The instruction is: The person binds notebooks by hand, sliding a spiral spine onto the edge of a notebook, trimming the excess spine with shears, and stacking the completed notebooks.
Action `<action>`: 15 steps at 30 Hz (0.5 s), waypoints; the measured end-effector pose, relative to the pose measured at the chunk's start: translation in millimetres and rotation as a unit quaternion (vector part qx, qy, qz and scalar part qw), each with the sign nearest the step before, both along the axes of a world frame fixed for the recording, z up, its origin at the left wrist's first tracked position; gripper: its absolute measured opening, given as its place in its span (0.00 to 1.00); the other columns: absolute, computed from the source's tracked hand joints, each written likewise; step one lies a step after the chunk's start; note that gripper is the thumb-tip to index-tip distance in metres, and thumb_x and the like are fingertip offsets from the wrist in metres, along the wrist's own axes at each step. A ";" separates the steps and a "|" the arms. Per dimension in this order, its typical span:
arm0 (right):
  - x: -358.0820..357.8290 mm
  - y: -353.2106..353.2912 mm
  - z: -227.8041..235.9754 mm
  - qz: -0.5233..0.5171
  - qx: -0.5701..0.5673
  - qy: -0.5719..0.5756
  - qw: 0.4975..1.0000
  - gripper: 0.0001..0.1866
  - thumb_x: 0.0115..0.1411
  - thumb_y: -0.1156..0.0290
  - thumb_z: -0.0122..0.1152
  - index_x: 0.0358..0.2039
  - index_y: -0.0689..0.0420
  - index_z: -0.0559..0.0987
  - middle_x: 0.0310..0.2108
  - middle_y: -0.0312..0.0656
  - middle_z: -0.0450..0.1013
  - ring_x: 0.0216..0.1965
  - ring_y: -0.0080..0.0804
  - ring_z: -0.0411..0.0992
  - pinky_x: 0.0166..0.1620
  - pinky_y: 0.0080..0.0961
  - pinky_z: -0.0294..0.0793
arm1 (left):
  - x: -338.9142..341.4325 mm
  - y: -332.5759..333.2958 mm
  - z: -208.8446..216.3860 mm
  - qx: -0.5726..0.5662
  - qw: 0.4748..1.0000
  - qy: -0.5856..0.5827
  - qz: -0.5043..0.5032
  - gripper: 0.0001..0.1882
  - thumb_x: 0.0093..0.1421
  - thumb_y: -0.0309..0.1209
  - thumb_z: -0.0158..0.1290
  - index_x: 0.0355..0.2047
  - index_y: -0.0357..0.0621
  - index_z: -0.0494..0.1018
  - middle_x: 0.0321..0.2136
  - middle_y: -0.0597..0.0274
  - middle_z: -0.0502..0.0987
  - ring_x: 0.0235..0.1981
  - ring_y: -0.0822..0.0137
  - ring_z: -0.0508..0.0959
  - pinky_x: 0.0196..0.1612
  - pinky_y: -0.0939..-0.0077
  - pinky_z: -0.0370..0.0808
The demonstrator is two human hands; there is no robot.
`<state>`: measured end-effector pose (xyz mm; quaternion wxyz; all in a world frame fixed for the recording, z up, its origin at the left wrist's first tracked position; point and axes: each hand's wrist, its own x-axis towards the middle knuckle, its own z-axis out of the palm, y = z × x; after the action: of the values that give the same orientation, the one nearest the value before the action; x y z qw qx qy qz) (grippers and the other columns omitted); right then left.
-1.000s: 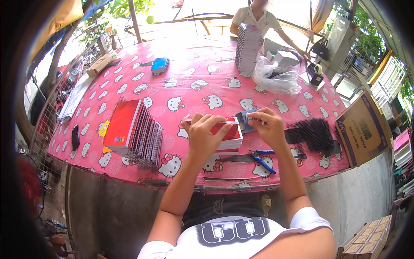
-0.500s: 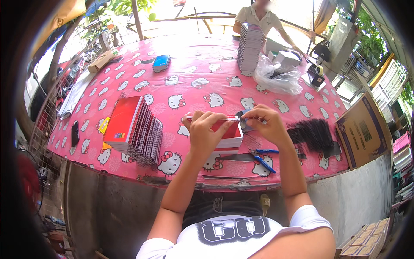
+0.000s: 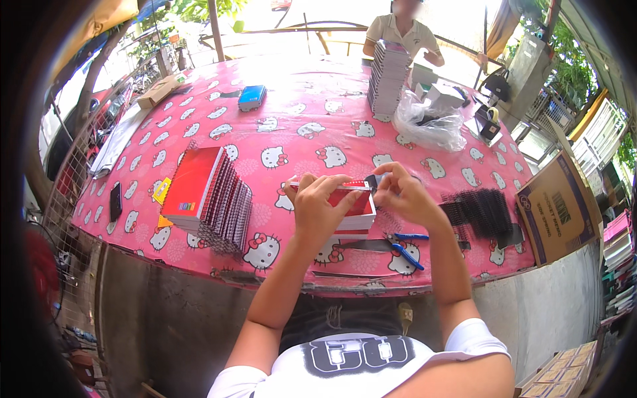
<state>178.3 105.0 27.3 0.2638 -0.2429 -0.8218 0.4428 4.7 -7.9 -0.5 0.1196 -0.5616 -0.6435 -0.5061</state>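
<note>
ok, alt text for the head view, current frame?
Left hand grips a red booklet at a pink patterned table while the right hand is at the booklet's right end. A stack of red spiral notebooks stands to the left; blue-handled pliers and black wire spirals lie to the right. Another person is across the table.

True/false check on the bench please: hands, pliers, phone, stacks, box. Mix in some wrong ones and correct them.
1. The left hand grips a red notebook. True.
2. The right hand holds the pliers. False: they lie on the table.
3. The phone is left of the red stack. True.
4. The blue stack sits at the table's near edge. False: it is toward the far side.
5. The box is left of the black coils. False: it is right of them.
</note>
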 end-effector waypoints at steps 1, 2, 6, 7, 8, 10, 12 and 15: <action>-3.2 -11.3 2.0 -0.021 0.108 0.003 0.994 0.12 0.58 0.73 0.60 0.43 0.56 0.76 0.31 0.39 0.71 0.31 0.32 0.71 0.34 0.30 0.70 | -0.3 0.6 -2.1 0.005 1.000 -0.004 -0.001 0.10 0.48 0.43 0.65 0.29 0.56 0.81 0.25 0.75 0.79 0.34 0.70 0.72 0.48 0.64 0.52; -4.4 -17.9 2.9 -0.042 0.216 0.006 0.976 0.11 0.59 0.72 0.60 0.43 0.57 0.75 0.31 0.40 0.71 0.32 0.35 0.72 0.35 0.32 0.70 | -1.0 0.8 -3.4 0.003 1.000 -0.001 -0.006 0.10 0.48 0.42 0.66 0.29 0.56 0.81 0.25 0.75 0.79 0.33 0.70 0.72 0.48 0.64 0.52; -9.9 -31.0 14.8 -0.043 0.230 -0.034 0.972 0.10 0.59 0.66 0.59 0.38 0.57 0.73 0.36 0.45 0.71 0.38 0.43 0.73 0.37 0.37 0.71 | -2.2 -3.0 -3.8 -0.009 1.000 -0.001 -0.011 0.10 0.47 0.41 0.66 0.28 0.56 0.81 0.25 0.75 0.78 0.33 0.71 0.72 0.48 0.65 0.52; -10.4 -30.0 12.6 -0.041 0.232 -0.032 0.971 0.11 0.59 0.65 0.59 0.38 0.57 0.73 0.35 0.45 0.71 0.37 0.43 0.73 0.37 0.37 0.71 | -0.9 -3.1 -1.8 -0.012 1.000 -0.002 -0.014 0.10 0.47 0.41 0.66 0.28 0.56 0.81 0.24 0.75 0.78 0.33 0.71 0.72 0.48 0.65 0.52; -11.3 -27.0 8.2 -0.039 0.235 -0.031 0.971 0.11 0.59 0.65 0.59 0.37 0.57 0.73 0.35 0.45 0.71 0.37 0.44 0.73 0.37 0.37 0.71 | -0.4 -2.7 -0.8 -0.016 1.000 0.000 -0.015 0.10 0.47 0.41 0.66 0.28 0.56 0.82 0.25 0.75 0.78 0.33 0.71 0.72 0.48 0.65 0.52; -15.9 -27.5 7.2 -0.065 0.254 -0.008 0.965 0.10 0.58 0.65 0.60 0.35 0.58 0.75 0.32 0.43 0.72 0.33 0.41 0.73 0.35 0.35 0.71 | -0.7 -2.5 0.3 -0.023 1.000 0.004 -0.015 0.10 0.46 0.41 0.67 0.28 0.56 0.82 0.25 0.76 0.78 0.33 0.71 0.72 0.48 0.65 0.53; -23.0 -32.4 10.0 -0.120 0.287 0.034 0.950 0.08 0.58 0.68 0.62 0.32 0.59 0.77 0.26 0.41 0.72 0.28 0.35 0.73 0.31 0.31 0.70 | -1.2 -1.9 -2.4 -0.017 1.000 0.006 -0.017 0.10 0.46 0.41 0.67 0.28 0.56 0.82 0.25 0.76 0.78 0.32 0.71 0.72 0.49 0.65 0.53; -18.0 -31.0 9.1 -0.070 0.339 -0.042 0.937 0.08 0.59 0.70 0.61 0.33 0.62 0.78 0.26 0.41 0.75 0.27 0.34 0.75 0.30 0.29 0.71 | -3.2 -5.9 -3.1 -0.016 0.999 0.005 -0.038 0.10 0.46 0.39 0.67 0.28 0.55 0.82 0.25 0.76 0.79 0.32 0.71 0.72 0.51 0.65 0.53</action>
<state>160.3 74.0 36.3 0.3256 -0.2142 -0.9146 0.1077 1.5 -13.8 -3.6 0.0946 -0.5902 -0.6291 -0.4970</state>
